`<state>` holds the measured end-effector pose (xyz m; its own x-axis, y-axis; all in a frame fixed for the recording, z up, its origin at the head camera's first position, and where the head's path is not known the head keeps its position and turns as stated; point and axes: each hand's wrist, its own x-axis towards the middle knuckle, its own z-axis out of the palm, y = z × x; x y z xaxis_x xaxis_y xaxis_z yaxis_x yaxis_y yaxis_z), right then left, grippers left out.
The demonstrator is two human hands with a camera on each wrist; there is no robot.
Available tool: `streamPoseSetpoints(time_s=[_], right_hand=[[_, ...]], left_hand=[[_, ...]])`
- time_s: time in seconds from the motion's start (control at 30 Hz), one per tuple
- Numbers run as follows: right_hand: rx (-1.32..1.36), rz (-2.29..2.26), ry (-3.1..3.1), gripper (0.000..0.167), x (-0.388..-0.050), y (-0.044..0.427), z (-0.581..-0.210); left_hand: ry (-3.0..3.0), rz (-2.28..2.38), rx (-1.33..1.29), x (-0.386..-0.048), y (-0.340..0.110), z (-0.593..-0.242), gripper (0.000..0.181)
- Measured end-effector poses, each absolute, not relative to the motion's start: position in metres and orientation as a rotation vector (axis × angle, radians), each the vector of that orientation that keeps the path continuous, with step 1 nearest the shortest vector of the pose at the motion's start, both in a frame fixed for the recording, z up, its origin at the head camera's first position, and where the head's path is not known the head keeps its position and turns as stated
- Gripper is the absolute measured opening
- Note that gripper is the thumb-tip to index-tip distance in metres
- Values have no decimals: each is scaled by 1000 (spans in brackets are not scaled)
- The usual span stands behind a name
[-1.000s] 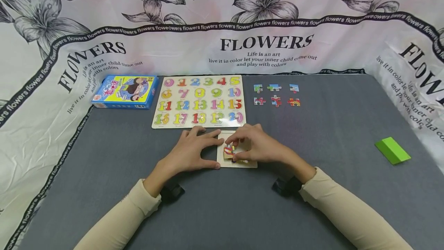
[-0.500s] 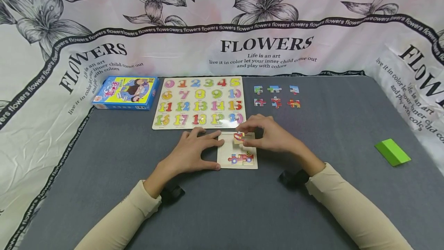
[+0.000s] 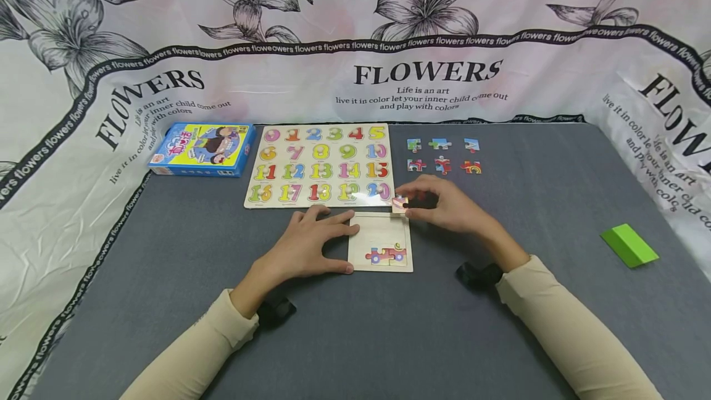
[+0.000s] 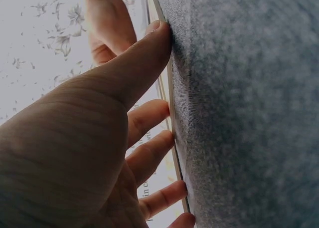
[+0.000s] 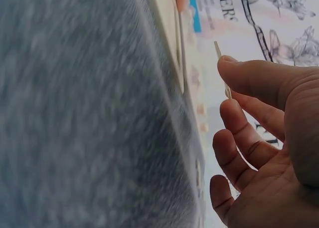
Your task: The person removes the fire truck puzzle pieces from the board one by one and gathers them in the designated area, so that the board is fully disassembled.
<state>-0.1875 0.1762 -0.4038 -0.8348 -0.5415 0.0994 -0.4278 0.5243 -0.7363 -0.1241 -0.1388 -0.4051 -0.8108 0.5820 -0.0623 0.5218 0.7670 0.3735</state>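
In the head view my left hand [image 3: 304, 241] lies with spread fingers along the left side of a small wooden puzzle tray [image 3: 363, 236]; its thumb and a fingertip touch the tray's edge. Several joined jigsaw pieces [image 3: 386, 256] showing part of a red vehicle sit in the tray's lower right. Between thumb and fingers, my right hand [image 3: 449, 204] pinches a jigsaw piece [image 3: 399, 205] just above the tray's upper right corner. The right wrist view shows that puzzle piece [image 5: 222, 68] edge-on, off the table, with the other fingers loosely bent.
Behind the tray lies a number board [image 3: 321, 165], with a blue box [image 3: 202, 148] to its left. Several loose jigsaw pieces [image 3: 442, 165] stand in two rows at the back right. A green block [image 3: 629, 245] rests far right on the grey table [image 3: 366, 338].
My right hand has lifted the puzzle piece from over the tray and carried it back and right, uncovering the joined pieces. The left hand stays in place.
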Motion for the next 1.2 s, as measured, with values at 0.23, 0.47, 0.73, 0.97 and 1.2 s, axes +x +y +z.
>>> streamPoseSetpoints(time_s=[0.23, 0.47, 0.73, 0.97, 1.2], right_hand=[[-769, -1198, 2654, 42, -194, 187, -412], [-707, -1190, 2711, 41, -199, 195, -416], [-669, -1175, 2743, 42, -204, 197, -418], [-640, -1168, 2767, 39, -204, 197, -421], [-537, -1139, 2827, 42, -205, 199, -422]], left_hand=[[2780, 520, 881, -124, -138, -405, 77], [2773, 529, 896, -123, -138, -405, 77], [2783, 535, 889, -123, -139, -404, 77], [2782, 533, 885, -123, -139, -403, 77], [2787, 530, 888, -123, -138, -402, 77]])
